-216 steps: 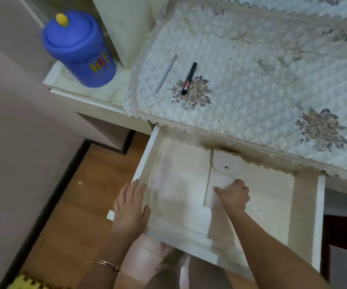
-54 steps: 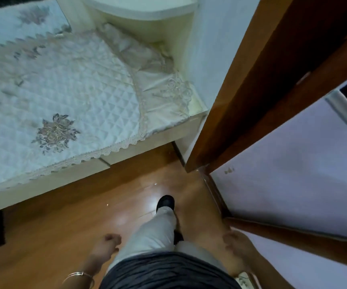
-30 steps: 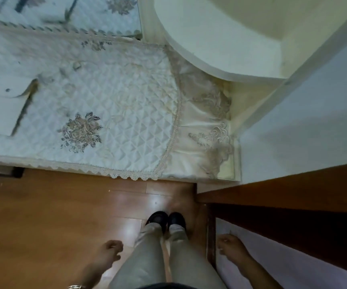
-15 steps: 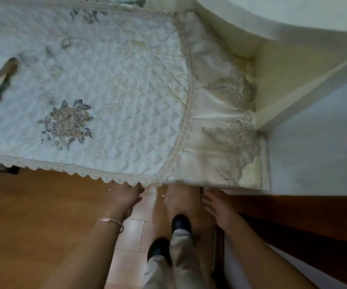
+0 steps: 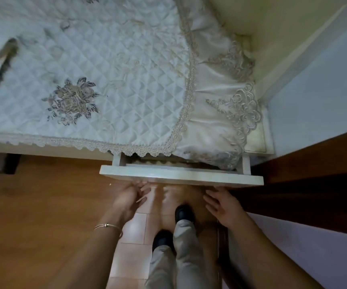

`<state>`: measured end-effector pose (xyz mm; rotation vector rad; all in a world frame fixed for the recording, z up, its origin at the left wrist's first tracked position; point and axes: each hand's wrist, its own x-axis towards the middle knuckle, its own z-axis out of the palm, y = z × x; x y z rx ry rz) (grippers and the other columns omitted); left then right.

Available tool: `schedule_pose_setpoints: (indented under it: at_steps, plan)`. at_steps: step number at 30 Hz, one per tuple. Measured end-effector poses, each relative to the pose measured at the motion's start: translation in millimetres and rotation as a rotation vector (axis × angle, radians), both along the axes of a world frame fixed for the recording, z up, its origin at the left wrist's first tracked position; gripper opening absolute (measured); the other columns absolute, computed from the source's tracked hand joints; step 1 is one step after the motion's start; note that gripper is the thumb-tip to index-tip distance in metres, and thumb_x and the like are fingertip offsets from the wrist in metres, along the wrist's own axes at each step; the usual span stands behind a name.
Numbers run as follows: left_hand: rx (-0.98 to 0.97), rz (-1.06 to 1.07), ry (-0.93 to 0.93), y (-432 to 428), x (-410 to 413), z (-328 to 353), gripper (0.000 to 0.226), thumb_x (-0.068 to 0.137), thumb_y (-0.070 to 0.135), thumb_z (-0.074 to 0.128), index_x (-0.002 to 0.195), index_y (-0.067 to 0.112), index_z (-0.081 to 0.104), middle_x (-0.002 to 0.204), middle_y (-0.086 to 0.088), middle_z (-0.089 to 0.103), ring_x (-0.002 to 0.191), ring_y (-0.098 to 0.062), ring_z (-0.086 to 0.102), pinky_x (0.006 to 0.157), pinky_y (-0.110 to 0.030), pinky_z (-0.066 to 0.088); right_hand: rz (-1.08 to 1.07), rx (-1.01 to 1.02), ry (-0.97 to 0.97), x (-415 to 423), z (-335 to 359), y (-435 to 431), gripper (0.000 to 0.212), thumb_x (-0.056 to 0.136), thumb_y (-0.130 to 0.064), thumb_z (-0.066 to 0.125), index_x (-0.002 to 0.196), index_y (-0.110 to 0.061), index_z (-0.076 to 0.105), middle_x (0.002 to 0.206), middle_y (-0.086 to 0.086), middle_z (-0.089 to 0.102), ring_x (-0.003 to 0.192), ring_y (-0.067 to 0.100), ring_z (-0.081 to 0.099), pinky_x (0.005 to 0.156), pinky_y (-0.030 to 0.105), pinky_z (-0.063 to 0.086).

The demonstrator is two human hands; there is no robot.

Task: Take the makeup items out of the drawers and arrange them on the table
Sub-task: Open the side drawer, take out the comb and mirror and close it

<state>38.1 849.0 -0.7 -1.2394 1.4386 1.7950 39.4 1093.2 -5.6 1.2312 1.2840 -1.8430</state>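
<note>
**Right-hand drawer now slid a little way out**

Half a second ago the table front under the lace edge was flush; now a white drawer (image 5: 181,177) stands slightly pulled out beneath the quilted table cover (image 5: 110,65), and both hands have dropped from the lace trim to the drawer's front panel.

Head view: the left hand (image 5: 130,198), a thin bracelet (image 5: 108,226) on its wrist, has its fingers curled up against the underside of the drawer front near its left end. The right hand (image 5: 223,205) is open with fingers spread, fingertips touching or just under the front's lower edge toward the right; it grips nothing. The gap shows only a sliver of the drawer's inside, so no makeup items can be made out there. Below are a wooden floor (image 5: 33,215) and black shoes (image 5: 184,211).
</note>
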Motion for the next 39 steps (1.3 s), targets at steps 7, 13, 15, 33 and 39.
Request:
schedule_pose_setpoints:
  at_steps: [7,13,15,33,39]
  plan:
    - [-0.379,-0.518,0.314,-9.6,65.9,65.2,0.015,0.089,0.009,0.053,0.100,0.012,0.063,0.090,0.011,0.067,0.094,-0.012,0.061,0.079,-0.021,0.044,0.562,0.529,0.265,62.3,52.4,-2.8,0.025,0.090,-0.007,0.051,0.115,-0.005,0.055,0.105,0.010,0.062,0.084,0.013,0.055,0.065,0.011,0.040]
    - [-0.854,-0.727,0.789,-19.4,63.0,114.9,0.040,0.080,0.035,0.038,0.106,0.018,0.063,0.101,0.018,0.063,0.095,-0.006,0.053,0.082,-0.006,0.036,0.769,0.979,0.813,63.3,114.1,-6.6,0.021,0.087,-0.015,0.058,0.107,-0.012,0.064,0.102,-0.001,0.062,0.099,0.010,0.054,0.086,0.022,0.044]
    - [-0.981,-0.945,0.732,-22.2,52.4,108.1,0.064,0.076,0.046,0.025,0.112,0.009,0.061,0.112,-0.003,0.063,0.109,-0.020,0.051,0.093,-0.025,0.039,0.833,1.119,0.824,49.3,113.1,-5.4,0.027,0.087,-0.017,0.057,0.112,-0.009,0.061,0.111,0.007,0.062,0.110,0.022,0.052,0.092,0.033,0.042]
    - [-1.071,-1.111,0.575,-20.9,129.7,94.3,0.026,0.091,0.030,0.043,0.087,0.014,0.063,0.094,-0.002,0.066,0.087,-0.023,0.054,0.073,-0.031,0.041,1.064,1.053,0.566,129.1,106.4,-5.8,0.025,0.089,-0.027,0.048,0.064,-0.022,0.045,0.076,-0.005,0.045,0.090,0.020,0.050,0.073,0.031,0.037]
    - [-1.077,-1.114,0.575,-18.2,145.7,93.0,0.028,0.092,0.028,0.042,0.082,0.009,0.061,0.086,-0.005,0.062,0.081,-0.023,0.050,0.065,-0.027,0.030,1.053,1.091,0.537,148.5,104.5,-7.2,0.025,0.089,-0.028,0.047,0.066,-0.022,0.039,0.071,-0.009,0.040,0.081,0.013,0.041,0.069,0.027,0.030]
